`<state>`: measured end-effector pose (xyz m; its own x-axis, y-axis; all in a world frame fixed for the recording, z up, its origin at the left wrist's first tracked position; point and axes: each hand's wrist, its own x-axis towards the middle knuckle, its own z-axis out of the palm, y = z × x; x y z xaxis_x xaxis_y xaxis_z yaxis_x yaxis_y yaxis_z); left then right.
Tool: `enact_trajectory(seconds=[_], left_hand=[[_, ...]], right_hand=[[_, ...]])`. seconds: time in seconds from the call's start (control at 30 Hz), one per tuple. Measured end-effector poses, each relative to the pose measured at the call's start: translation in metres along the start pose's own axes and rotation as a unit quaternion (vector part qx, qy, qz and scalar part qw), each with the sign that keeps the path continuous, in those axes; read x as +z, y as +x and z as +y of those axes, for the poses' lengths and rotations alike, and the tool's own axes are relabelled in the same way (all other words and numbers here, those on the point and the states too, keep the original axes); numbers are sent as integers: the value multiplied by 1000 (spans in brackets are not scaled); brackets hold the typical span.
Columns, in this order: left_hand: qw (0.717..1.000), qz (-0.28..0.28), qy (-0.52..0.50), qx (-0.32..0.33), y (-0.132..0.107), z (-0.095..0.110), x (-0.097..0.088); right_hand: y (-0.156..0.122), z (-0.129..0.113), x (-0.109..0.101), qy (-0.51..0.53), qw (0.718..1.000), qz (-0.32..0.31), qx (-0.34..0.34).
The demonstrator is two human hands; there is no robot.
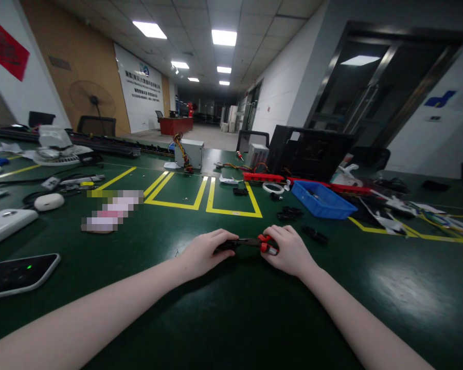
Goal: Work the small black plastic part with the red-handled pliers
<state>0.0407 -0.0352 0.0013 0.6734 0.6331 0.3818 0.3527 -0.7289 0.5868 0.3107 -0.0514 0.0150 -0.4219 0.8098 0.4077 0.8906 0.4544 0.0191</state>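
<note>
Both my hands rest on the dark green table (231, 308) at its middle. My left hand (204, 253) is closed around a small black part (227, 245) at the tip of a tool. My right hand (289, 251) is closed on the red and black handles of a pair of pliers (264, 244), whose dark jaws point left toward the black part. The two hands almost touch. Several small black parts (315, 234) lie just beyond my right hand.
A blue tray (321, 199) sits behind my right hand, with a black computer case (312, 153) and red strips (264, 177) behind it. Yellow tape boxes (200, 198) mark the table. A grey power supply (190, 153) stands further back. Phones and white devices (17, 275) lie at the left.
</note>
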Motion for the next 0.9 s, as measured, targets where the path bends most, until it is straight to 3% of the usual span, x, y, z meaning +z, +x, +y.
enact_trajectory(seconds=[0.9], left_hand=[[1000,-3,-18,-17,1,3,0]], right_hand=[[-3,6,4,-2,999,52,-12]])
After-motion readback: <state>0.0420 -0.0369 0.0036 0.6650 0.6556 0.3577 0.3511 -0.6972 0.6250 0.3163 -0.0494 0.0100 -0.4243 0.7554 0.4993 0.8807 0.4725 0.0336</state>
